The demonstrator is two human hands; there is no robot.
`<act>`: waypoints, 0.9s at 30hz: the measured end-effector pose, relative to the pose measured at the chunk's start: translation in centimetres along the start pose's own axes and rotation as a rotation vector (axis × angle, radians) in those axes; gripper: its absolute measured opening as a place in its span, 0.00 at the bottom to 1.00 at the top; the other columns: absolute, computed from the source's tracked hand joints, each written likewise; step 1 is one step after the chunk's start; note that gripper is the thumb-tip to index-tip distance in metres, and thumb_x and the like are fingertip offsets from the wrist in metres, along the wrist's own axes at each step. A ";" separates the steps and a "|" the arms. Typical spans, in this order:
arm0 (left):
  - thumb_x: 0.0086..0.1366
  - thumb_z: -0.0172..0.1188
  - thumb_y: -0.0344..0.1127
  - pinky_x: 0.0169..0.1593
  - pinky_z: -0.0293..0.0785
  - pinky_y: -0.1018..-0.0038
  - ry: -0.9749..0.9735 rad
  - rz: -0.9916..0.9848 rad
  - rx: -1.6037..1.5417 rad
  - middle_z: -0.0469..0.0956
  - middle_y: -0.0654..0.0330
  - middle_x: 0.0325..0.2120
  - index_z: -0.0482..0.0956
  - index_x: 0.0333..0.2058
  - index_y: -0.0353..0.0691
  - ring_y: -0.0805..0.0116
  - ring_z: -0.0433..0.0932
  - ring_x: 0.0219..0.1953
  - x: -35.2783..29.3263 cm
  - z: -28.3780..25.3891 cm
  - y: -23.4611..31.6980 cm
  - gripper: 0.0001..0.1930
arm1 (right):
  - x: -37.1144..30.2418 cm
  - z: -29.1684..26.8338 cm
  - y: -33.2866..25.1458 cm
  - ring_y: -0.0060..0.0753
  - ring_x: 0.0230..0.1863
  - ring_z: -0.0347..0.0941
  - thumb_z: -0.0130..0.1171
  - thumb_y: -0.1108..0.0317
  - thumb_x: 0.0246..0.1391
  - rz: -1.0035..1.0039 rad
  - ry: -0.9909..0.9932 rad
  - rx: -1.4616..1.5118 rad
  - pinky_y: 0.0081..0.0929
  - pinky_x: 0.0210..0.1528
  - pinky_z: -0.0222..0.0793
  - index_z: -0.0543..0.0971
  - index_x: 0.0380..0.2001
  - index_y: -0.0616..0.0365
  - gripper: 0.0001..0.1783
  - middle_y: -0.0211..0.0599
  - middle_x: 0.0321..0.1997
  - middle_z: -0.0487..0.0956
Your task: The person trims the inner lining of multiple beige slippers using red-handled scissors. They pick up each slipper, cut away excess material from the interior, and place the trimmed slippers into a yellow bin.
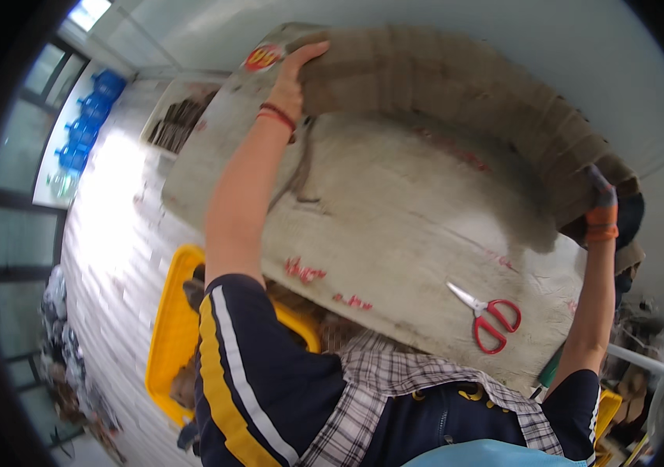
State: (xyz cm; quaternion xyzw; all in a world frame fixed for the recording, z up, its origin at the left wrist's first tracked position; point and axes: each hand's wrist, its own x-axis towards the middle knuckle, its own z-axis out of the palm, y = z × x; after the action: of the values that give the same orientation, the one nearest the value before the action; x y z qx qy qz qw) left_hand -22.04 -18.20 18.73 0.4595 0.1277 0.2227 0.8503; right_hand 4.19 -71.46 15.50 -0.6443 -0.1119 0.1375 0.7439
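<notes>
A long, curved row of brown fabric pieces [425, 74], packed side by side, spans the far side of the worktable [394, 194] and bends down on the right. My left hand [291, 86], bare with red bands at the wrist, holds its left end. Around the right end is my right hand [603, 206], in a grey glove with an orange cuff. Both arms are stretched wide apart. The row looks slightly blurred, and some of the right hand's fingers are hidden. Red-handled scissors [480, 306] lie partly spread near the table's front right.
A thin brown strip [301, 175] and red scraps [302, 270] lie on the tabletop. A yellow crate [162, 335] stands on the floor at the left. Beyond the table's left edge are a pale bin [162, 101] of brown pieces and blue water bottles [92, 109].
</notes>
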 end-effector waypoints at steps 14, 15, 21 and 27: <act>0.57 0.56 0.43 0.51 0.71 0.66 -0.058 0.200 -0.140 0.76 0.57 0.43 0.74 0.45 0.37 0.62 0.75 0.46 -28.4 -10.8 13.8 0.20 | -10.1 12.3 -7.1 0.36 0.55 0.68 0.55 0.61 0.55 0.258 -0.376 0.218 0.32 0.58 0.62 0.68 0.54 0.66 0.27 0.41 0.55 0.72; 0.57 0.54 0.48 0.54 0.67 0.63 0.183 0.304 0.034 0.73 0.56 0.48 0.70 0.50 0.38 0.59 0.71 0.50 -31.6 -10.5 14.3 0.26 | -9.5 12.5 -5.8 0.37 0.55 0.68 0.52 0.63 0.57 0.126 -0.494 0.139 0.33 0.59 0.61 0.70 0.53 0.66 0.24 0.42 0.55 0.72; 0.57 0.50 0.54 0.62 0.56 0.56 0.791 0.620 0.064 0.62 0.54 0.59 0.60 0.60 0.39 0.54 0.61 0.60 -56.1 -16.0 13.6 0.36 | -11.0 25.3 -1.1 0.38 0.52 0.71 0.41 0.68 0.62 -0.341 -1.094 -0.092 0.31 0.59 0.62 0.75 0.47 0.66 0.18 0.43 0.50 0.76; 0.57 0.48 0.56 0.60 0.60 0.58 1.145 0.688 0.076 0.63 0.53 0.57 0.62 0.58 0.36 0.56 0.62 0.58 -76.9 -18.7 10.7 0.36 | -27.8 47.5 0.4 0.32 0.48 0.75 0.46 0.70 0.61 -0.741 -1.455 -0.404 0.27 0.52 0.68 0.76 0.42 0.71 0.15 0.38 0.46 0.79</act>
State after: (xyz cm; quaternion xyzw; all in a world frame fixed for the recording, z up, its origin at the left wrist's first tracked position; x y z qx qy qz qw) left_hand -99.51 -37.73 18.43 0.3130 0.4127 0.6853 0.5119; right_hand -38.20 -37.05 22.32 -0.4373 -0.7906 0.2427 0.3533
